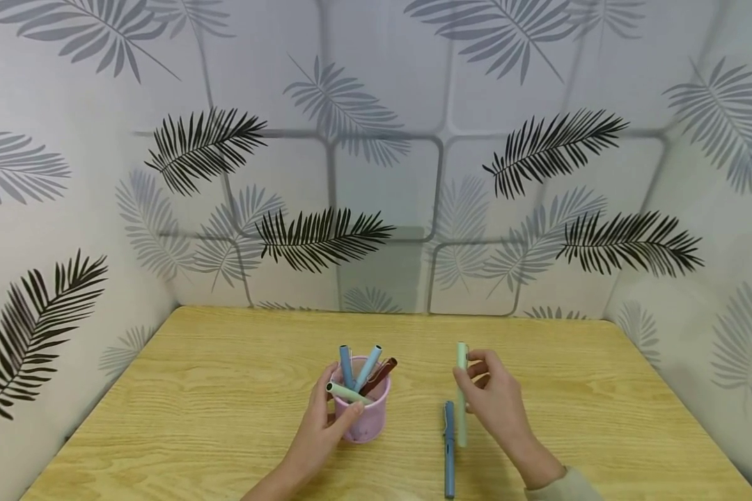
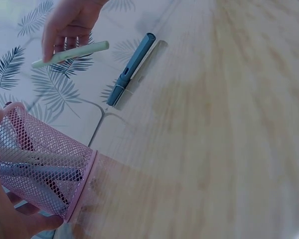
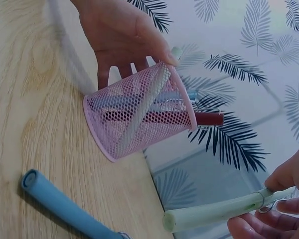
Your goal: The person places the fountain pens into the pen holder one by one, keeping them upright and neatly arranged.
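My left hand (image 1: pixel 318 421) grips a pink mesh pen cup (image 1: pixel 368 422) from its left side, thumb at the front near the rim. The cup stands upright on the table. In it lean a blue pen (image 1: pixel 346 365), a light blue pen (image 1: pixel 368 364), a dark red pen (image 1: pixel 380 374) and a pale green pen (image 1: pixel 347 392). To the right of the cup, my right hand (image 1: pixel 495 400) pinches another pale green pen (image 3: pixel 212 211) between thumb and fingers. Its clip shows beside the fingers in the right wrist view. A second blue pen (image 1: pixel 449 452) lies on the table between the hands.
The wood-grain table (image 1: pixel 238 369) extends back to a wall (image 1: pixel 382 181) covered in leaf-patterned material. Similar leaf-patterned surfaces rise at the left and right sides of the table.
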Action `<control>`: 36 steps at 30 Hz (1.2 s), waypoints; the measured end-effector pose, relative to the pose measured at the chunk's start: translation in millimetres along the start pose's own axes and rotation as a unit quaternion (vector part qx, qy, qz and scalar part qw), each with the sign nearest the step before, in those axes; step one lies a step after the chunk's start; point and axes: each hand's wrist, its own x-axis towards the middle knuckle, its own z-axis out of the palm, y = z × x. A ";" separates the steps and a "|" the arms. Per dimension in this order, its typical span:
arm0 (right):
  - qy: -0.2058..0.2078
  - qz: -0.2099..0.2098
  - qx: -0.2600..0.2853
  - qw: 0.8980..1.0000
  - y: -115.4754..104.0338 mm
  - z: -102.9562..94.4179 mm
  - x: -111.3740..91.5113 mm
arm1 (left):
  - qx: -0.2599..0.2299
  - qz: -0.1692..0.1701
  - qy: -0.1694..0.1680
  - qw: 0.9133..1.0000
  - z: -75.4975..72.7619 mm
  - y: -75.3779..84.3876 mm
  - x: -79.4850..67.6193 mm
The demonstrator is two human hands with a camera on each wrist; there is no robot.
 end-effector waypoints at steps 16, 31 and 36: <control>0.041 -0.100 0.065 0.992 -16.8 16.7 -0.5 | 0.003 -0.002 -0.001 1.000 -1.9 0.0 0.4; 0.048 -0.161 0.129 0.977 -35.1 31.4 -2.5 | 0.002 -0.009 -0.001 1.000 -1.2 0.7 -1.2; 0.054 -0.192 0.132 0.971 -50.4 34.2 -5.0 | 0.007 -0.008 0.000 1.000 -2.2 2.2 0.3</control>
